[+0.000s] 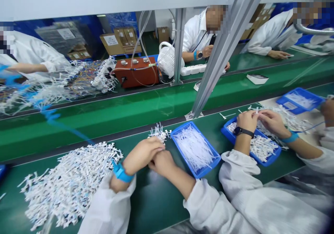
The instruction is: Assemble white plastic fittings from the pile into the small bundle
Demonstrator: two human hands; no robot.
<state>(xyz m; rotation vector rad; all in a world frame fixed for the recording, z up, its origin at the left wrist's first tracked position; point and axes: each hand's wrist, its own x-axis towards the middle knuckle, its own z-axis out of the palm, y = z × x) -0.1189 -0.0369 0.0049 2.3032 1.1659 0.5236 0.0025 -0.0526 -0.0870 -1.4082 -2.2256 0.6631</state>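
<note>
My left hand [143, 154], with a blue strap on its wrist, meets my right hand [164, 162] above the green worktop [151, 202]. Both hands have their fingers curled and pressed together. What lies between them is too small or hidden to make out. To the left of my wrist spreads a big heap of small white plastic pieces [70, 181], some with bluish parts. A blue tray [217, 159] full of thin translucent white strips [194, 147] stands right of my hands. Just beyond my fingers sits a small cluster of white pieces with strips [159, 132].
On the right a co-worker's hands [261, 119] work above a blue tray [268, 162] of white pieces. A metal post [219, 49] rises behind the worktop. Beyond the green belt [130, 112] stand a red-brown box [137, 72], a white fan [167, 61] and other people.
</note>
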